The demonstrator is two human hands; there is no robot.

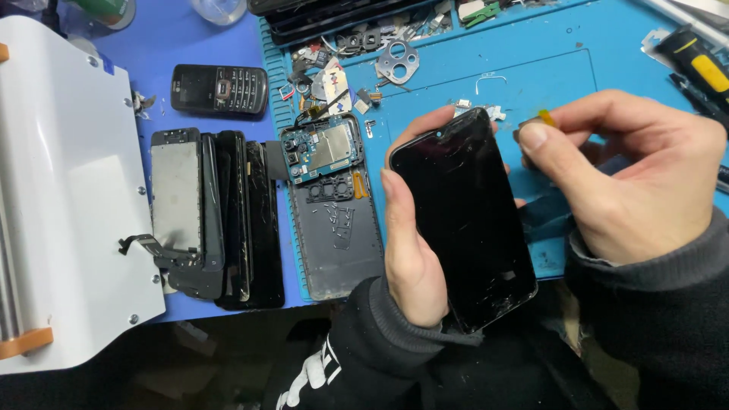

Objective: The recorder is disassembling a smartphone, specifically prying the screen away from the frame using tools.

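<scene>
My left hand (410, 243) grips a black smartphone (463, 212) with a cracked screen, holding it tilted above the blue work mat (531, 76). Cracks show most near the phone's lower corner. My right hand (630, 175) hovers just right of the phone's top edge, its thumb and fingers pinched on a small dark tool with a yellow tip (541, 118). The tool's working end sits close to the phone's upper right corner; whether it touches is hidden by my thumb.
An opened phone with a bare circuit board (330, 205) lies left of my hand. A stack of removed screens (216, 216) lies further left, with an old keypad phone (220, 89) behind it. A white machine (68, 182) fills the left side. Small parts and tools (695, 64) litter the mat's back.
</scene>
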